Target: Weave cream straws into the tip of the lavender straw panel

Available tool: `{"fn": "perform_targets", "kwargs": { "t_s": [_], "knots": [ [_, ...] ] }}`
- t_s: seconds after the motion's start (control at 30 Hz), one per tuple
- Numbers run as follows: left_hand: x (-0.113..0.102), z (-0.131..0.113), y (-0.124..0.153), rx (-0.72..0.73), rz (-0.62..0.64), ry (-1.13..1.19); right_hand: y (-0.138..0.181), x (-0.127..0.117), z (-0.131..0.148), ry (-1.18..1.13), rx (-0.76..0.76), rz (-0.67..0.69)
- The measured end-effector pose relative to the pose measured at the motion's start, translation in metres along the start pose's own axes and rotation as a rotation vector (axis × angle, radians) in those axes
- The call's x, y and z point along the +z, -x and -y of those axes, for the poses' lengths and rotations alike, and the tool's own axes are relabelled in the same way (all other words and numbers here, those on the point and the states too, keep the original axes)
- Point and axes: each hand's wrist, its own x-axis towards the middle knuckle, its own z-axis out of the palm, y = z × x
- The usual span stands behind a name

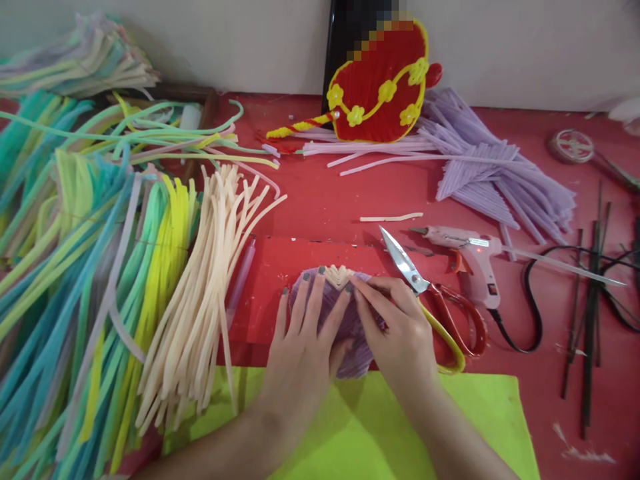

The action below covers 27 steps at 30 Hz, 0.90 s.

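A purple fan-shaped piece made of pipe cleaners [356,353] lies on a red board [280,267], with a small cream part [340,275] at its top. My left hand [305,340] lies flat on the purple piece, fingers spread. My right hand [400,333] presses its fingers together on the cream part at the piece's upper edge. Both wrists rest over a lime green sheet [380,427].
Red-and-yellow scissors [430,300] lie right beside my right hand, then a pink glue gun [470,257] with a black cord. Cream pipe cleaners [210,287] and coloured bundles [75,267] fill the left. Purple pipe cleaners [495,173] and a red fan [380,87] sit behind. Dark sticks [593,300] lie far right.
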Motion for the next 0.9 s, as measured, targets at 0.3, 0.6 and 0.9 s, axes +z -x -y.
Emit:
{"fn": "perform_targets", "kwargs": {
  "t_s": [0.3,0.6,0.9],
  "knots": [
    [0.0035,-0.0033,0.0042,0.031,-0.023,-0.071,0.0001,0.0007,0.0003,0.015,0.005,-0.002],
    [0.0017,-0.0019,0.0043,0.022,0.006,-0.083,0.0000,0.0007,0.0003,0.020,0.008,0.000],
    [0.0022,-0.0011,0.0032,0.016,-0.003,-0.066,0.0004,0.0006,0.0001,0.019,0.010,0.001]
  ]
}}
